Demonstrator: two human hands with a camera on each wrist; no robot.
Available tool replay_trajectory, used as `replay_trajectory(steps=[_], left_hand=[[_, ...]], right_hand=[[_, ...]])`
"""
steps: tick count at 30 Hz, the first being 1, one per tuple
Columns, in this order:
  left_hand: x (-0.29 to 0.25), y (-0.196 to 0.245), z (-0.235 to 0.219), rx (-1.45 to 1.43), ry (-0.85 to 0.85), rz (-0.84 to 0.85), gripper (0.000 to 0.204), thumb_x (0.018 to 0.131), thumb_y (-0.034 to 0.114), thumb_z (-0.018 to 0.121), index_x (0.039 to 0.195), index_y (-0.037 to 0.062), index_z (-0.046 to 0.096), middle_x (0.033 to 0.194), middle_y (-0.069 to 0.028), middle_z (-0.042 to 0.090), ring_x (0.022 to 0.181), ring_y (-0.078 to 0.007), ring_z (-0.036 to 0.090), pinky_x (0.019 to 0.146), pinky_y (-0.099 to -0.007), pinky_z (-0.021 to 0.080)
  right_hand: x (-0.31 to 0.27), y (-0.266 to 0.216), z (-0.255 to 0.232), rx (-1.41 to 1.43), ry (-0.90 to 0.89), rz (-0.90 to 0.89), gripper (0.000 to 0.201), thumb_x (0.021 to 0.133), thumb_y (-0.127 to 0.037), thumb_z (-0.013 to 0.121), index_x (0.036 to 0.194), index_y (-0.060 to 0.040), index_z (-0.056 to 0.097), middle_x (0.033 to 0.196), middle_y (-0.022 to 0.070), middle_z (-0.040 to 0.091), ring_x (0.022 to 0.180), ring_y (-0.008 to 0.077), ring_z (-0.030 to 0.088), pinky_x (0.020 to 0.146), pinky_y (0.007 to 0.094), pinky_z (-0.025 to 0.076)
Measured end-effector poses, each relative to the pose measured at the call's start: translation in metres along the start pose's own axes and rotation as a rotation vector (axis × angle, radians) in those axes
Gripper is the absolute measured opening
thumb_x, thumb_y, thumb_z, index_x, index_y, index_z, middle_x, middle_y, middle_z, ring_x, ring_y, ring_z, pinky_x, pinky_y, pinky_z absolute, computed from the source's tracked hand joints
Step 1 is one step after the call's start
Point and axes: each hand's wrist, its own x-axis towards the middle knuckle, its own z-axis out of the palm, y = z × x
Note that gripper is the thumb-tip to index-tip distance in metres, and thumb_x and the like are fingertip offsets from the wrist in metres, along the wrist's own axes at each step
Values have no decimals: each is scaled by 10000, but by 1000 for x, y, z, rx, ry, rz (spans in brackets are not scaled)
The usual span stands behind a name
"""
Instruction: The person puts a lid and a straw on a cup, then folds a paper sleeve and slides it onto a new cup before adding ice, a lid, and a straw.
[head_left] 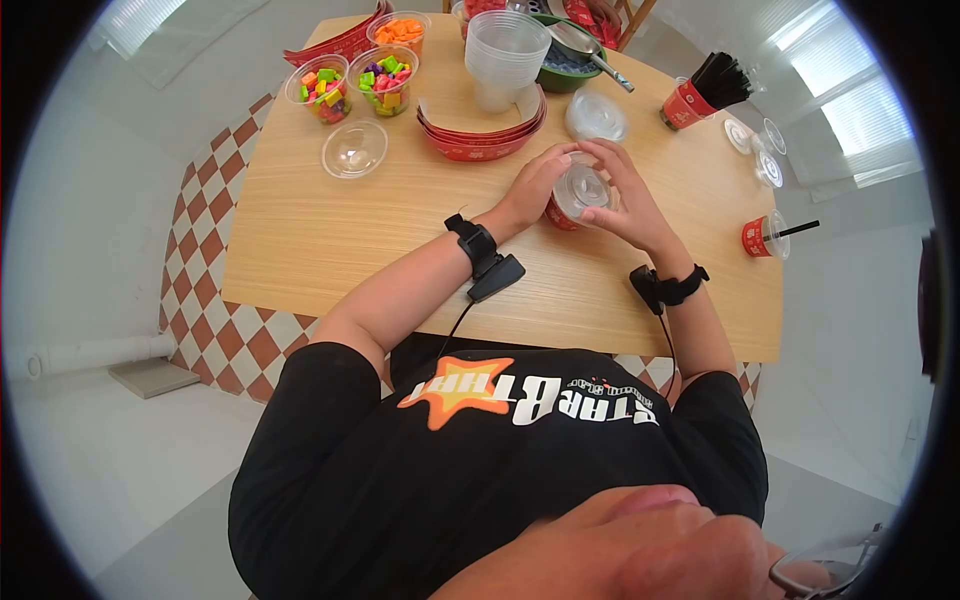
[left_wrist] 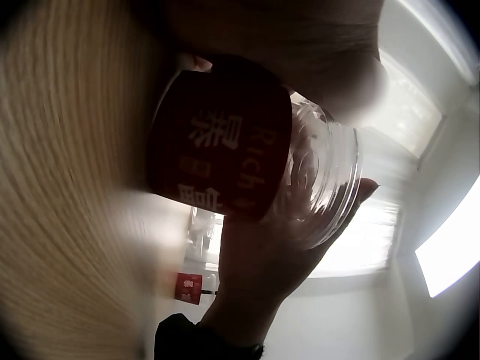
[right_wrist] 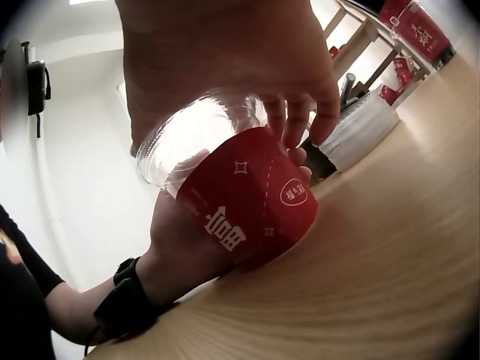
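Observation:
A clear cup with a red paper sleeve (right_wrist: 251,199) and a clear lid (head_left: 583,190) stands on the table between both hands. From its left side, the left hand (head_left: 532,190) curls its fingers round the cup. The right hand (head_left: 632,200) arches over the other side, its thumb and fingers at the lid's rim. In the left wrist view the sleeve (left_wrist: 221,142) shows white lettering, and the right hand (left_wrist: 262,259) lies behind the cup. The right wrist view has the left hand (right_wrist: 184,236) behind the sleeve, with the right hand (right_wrist: 225,60) above the lid.
Stacked red sleeves (head_left: 480,145), nested clear cups (head_left: 505,50) and stacked lids (head_left: 596,117) lie beyond the hands. Cups of coloured pieces (head_left: 385,80) and a loose lid (head_left: 355,150) are at the left. Black straws (head_left: 718,80) and a finished-looking cup with a straw (head_left: 757,237) stand at the right.

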Motion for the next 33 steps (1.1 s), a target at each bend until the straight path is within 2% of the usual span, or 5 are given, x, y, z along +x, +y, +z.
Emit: replay_trajectory(steps=[10, 14, 18, 24, 33], left_hand=[[6, -10, -8, 46, -83, 12, 447, 1030, 242, 344, 1319, -54, 514, 1279, -141, 597, 1174, -184, 560, 1040, -310, 404], [4, -3, -3, 26, -68, -29, 444, 1033, 240, 337, 1276, -63, 551, 1228, -139, 627, 1140, -180, 577, 1025, -314, 418], [4, -4, -4, 37, -81, -20, 443, 1033, 240, 339, 1244, -69, 576, 1209, -137, 639, 1137, -175, 576, 1028, -313, 415], [8, -16, -12, 125, -83, 7, 500, 1032, 302, 338, 1298, -69, 542, 1252, -151, 630, 1154, -201, 598, 1030, -336, 442], [7, -14, -11, 149, -71, 12, 497, 1033, 300, 342, 1290, -69, 552, 1257, -149, 627, 1162, -200, 593, 1037, -336, 437]], right_hand=[[1, -1, -20, -271, -129, -4, 902, 794, -549, 732, 1476, -69, 389, 1463, 244, 422, 1293, 393, 474, 1081, 452, 389], [27, 30, -73, -257, 321, 126, 698, 879, -315, 719, 1446, -35, 423, 1305, 215, 555, 984, 273, 621, 912, 390, 497], [61, 82, -153, -579, 648, 179, 678, 857, -219, 716, 1442, -42, 423, 1227, 211, 582, 983, 313, 641, 899, 399, 511], [87, 135, -207, -1044, 673, 111, 429, 878, -167, 658, 1293, -81, 588, 1234, 200, 582, 1020, 377, 640, 896, 445, 514], [87, 97, -231, -795, 833, 122, 237, 946, -195, 607, 1140, -66, 647, 997, 115, 727, 855, 244, 717, 760, 351, 545]])
